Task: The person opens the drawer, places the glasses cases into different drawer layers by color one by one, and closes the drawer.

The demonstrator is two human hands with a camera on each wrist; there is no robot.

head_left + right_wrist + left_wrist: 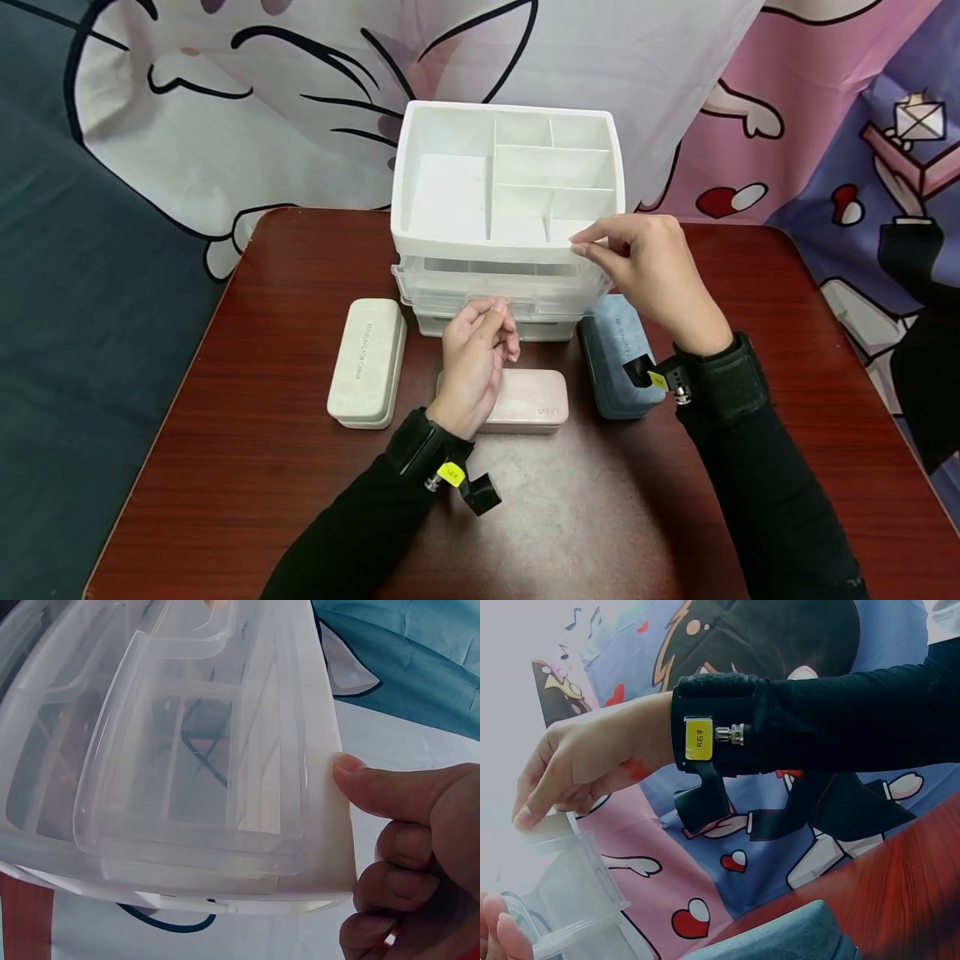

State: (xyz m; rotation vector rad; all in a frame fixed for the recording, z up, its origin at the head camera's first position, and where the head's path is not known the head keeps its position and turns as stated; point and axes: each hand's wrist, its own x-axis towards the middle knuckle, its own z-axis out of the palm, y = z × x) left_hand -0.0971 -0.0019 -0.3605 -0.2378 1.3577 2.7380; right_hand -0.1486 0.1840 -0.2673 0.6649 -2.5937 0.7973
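A glossy reddish-brown table (247, 483) stands before a cartoon-printed cloth (315, 167) of white, pink, blue and dark teal.

On the table (247, 475), three cases (363, 362) lie left, right and before the organizer (480, 252).

On the yellow label (699, 739) of the right wrist strap (716, 686) "R右手" is written, and on the white case (363, 362) "FOR CHINA" is printed, its first word being unclear.

The table (225, 467) bears a drawer unit (506, 225), white case (366, 362), pink case (525, 398) and blue case (618, 350)
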